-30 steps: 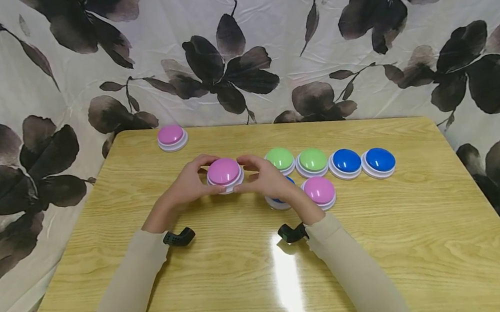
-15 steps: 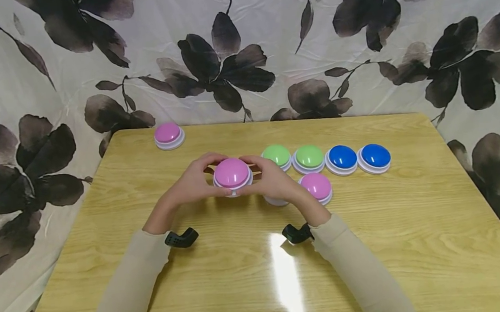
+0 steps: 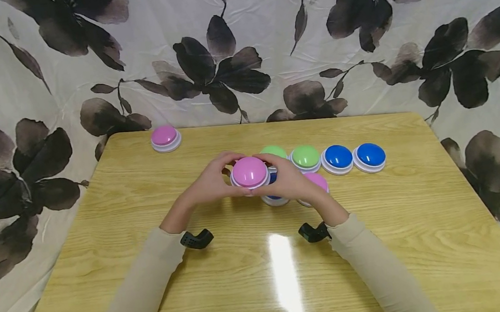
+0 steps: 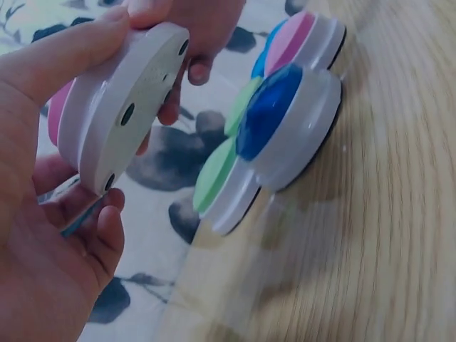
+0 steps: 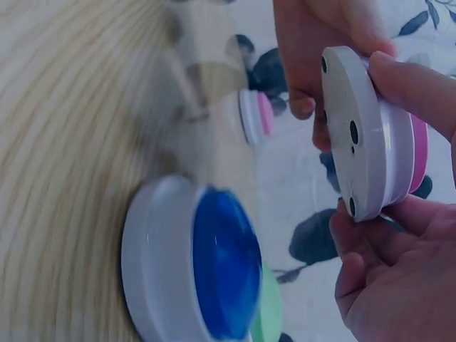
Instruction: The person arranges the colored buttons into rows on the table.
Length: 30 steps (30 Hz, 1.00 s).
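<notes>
Both hands hold one pink push button (image 3: 249,171) with a white base, lifted above the table. My left hand (image 3: 214,180) grips its left side and my right hand (image 3: 287,178) its right side, thumbs at the near rim. In the left wrist view the white underside (image 4: 135,107) with dark round feet faces the camera. Just beyond the right hand, a blue button (image 5: 228,263) stands on the table, mostly covered by that hand in the head view. A second pink button (image 3: 316,180) and a green button (image 3: 273,151) are partly hidden behind the right hand.
Another green button (image 3: 306,156) and two blue buttons, one (image 3: 338,156) beside the other (image 3: 370,155), continue the back row to the right. A lone pink button (image 3: 165,136) sits at the far left corner of the wooden table (image 3: 225,279). Floral cloth (image 3: 284,37) hangs behind.
Both hands have lifted the pink button off the table and carried it to the right, toward the group of buttons. The view has shifted slightly.
</notes>
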Each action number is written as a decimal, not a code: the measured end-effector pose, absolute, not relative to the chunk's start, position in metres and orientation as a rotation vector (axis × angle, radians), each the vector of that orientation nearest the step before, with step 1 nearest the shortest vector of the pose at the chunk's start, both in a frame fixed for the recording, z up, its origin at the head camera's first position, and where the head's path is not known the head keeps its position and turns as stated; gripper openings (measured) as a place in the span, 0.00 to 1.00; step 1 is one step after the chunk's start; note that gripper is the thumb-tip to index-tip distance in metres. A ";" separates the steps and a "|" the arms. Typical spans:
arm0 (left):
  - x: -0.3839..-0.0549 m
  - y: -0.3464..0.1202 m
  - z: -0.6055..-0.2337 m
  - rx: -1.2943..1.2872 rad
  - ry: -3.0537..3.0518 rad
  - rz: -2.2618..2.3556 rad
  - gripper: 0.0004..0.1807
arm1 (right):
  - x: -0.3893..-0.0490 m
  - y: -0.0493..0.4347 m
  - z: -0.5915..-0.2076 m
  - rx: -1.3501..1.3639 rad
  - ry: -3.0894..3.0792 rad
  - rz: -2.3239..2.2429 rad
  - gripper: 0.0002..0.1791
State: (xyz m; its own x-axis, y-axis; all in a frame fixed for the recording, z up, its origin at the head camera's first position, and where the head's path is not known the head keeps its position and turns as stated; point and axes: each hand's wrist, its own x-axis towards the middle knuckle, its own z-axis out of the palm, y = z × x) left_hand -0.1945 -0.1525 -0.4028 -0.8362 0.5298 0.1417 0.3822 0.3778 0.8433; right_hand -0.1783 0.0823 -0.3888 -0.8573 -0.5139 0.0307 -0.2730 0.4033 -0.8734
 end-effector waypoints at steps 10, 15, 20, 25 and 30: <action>-0.194 -0.131 -0.395 0.873 2.391 1.455 0.45 | -0.179 0.107 -0.384 -0.689 2.474 -1.400 0.45; -0.196 -0.121 -0.394 0.862 2.389 1.456 0.44 | -0.178 0.116 -0.382 -0.679 2.497 -1.377 0.45; -0.200 -0.111 -0.402 0.884 2.446 1.414 0.44 | -0.179 0.126 -0.384 -0.708 2.520 -1.341 0.45; -0.203 -0.093 -0.405 0.932 2.470 1.383 0.45 | -0.176 0.141 -0.383 -0.678 2.559 -1.302 0.47; -0.206 -0.072 -0.407 0.944 2.429 1.398 0.45 | -0.172 0.160 -0.381 -0.634 2.605 -1.255 0.48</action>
